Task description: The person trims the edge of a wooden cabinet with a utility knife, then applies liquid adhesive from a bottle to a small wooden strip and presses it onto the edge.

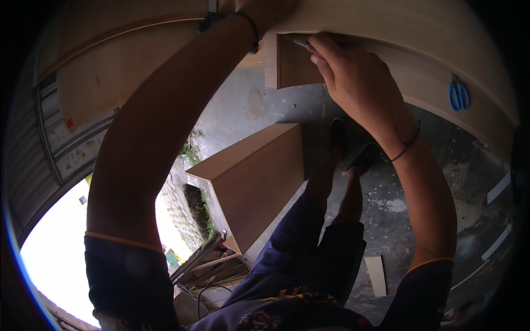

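On your wooden panel (419,25), blue scissors (457,88) lie close to the near edge; your grey floor (386,185) carries a box-like wooden piece (262,182) and an offcut (376,276).

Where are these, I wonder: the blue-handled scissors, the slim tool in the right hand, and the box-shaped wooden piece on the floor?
Blue-handled scissors (459,95): head view, on the handles.
Slim tool (301,43): head view, on its exposed grey end.
Box-shaped wooden piece (265,179): head view, on its broad side.
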`<state>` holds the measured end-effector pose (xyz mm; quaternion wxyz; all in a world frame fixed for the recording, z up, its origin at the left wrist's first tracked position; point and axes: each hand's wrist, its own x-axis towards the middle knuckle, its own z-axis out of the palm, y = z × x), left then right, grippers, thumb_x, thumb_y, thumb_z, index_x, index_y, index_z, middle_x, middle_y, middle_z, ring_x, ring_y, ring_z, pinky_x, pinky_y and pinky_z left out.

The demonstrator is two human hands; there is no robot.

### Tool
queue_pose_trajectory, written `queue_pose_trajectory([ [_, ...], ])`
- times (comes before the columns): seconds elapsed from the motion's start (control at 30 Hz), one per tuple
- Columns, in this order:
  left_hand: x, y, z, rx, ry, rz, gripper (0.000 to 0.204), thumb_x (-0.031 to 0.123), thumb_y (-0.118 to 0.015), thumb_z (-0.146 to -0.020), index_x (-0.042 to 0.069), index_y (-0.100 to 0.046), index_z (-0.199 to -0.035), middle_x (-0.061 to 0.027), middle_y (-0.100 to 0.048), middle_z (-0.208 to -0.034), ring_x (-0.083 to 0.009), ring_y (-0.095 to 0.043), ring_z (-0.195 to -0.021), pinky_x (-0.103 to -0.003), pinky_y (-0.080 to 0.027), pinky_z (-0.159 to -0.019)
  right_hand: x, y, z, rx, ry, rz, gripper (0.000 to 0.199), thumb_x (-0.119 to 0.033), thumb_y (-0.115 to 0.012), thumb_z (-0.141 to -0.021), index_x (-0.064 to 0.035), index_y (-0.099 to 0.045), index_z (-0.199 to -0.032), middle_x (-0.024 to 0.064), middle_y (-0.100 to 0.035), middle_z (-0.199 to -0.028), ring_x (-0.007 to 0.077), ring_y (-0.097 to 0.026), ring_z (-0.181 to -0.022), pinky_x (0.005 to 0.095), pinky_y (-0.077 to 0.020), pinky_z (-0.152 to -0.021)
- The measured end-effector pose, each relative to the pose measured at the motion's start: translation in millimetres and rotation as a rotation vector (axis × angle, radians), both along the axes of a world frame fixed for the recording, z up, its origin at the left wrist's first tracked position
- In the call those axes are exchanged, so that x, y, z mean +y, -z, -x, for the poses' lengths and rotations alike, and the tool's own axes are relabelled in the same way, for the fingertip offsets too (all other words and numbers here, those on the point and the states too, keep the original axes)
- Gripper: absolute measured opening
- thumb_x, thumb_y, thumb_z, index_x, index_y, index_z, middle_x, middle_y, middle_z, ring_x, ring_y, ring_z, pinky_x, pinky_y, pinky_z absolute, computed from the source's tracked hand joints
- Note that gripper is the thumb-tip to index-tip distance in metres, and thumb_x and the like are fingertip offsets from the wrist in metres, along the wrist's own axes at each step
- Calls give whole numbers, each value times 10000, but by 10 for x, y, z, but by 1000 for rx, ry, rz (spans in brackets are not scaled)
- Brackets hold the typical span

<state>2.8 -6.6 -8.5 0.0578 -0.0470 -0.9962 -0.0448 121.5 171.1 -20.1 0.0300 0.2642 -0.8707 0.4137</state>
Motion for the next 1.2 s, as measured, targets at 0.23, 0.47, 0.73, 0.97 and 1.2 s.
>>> queue_pose_trajectory([
  [0.23, 29, -34, 7, -28, -4, -39, 308, 247, -350, -1008, 73, -425, -1251, -279, -474, -1159, -460, -560, -1009, -500, -489, -867, 5, 14, 13, -17, -6, 26, 124, -180, -558, -936, -89, -572, -1019, 123, -666, -721, 294, -679, -696, 414, -546, -596],
  [0.47, -78, 41, 0, 98, 173, 235, 317, 208, -373, -991, 82, -421, -1279, -275, -472, -1151, -450, -571, -995, -488, -509, -838, 20, -86, 53, -25, -29, -20, 113, -165, -562, -928, -78, -585, -997, 148, -667, -736, 312, -674, -698, 429, -546, -617],
  [0.73, -69, 50, 2, 102, 173, 236, 325, 206, -369, -993, 89, -419, -1292, -271, -472, -1147, -446, -572, -996, -492, -514, -817, 111, 16, 189, 25, -164, 55, 120, -158, -587, -913, -77, -597, -1001, 158, -663, -735, 330, -665, -699, 428, -538, -621],
  [0.97, -66, -7, -12, 74, 177, 187, 377, 307, -364, -1000, 53, -435, -1269, -292, -500, -1176, -465, -561, -1032, -508, -467, -887, 81, -22, 129, 11, -103, 31, 121, -171, -566, -927, -85, -598, -1006, 147, -669, -738, 327, -670, -705, 421, -542, -625],
  [1.2, 154, -165, -30, -71, -249, -257, 606, 537, -343, -956, -5, -478, -1191, -356, -547, -1179, -494, -525, -1117, -532, -380, -974, 33, -79, 36, -12, -18, -24, 106, -185, -552, -940, -101, -570, -1003, 122, -668, -711, 295, -674, -668, 410, -547, -586],
])
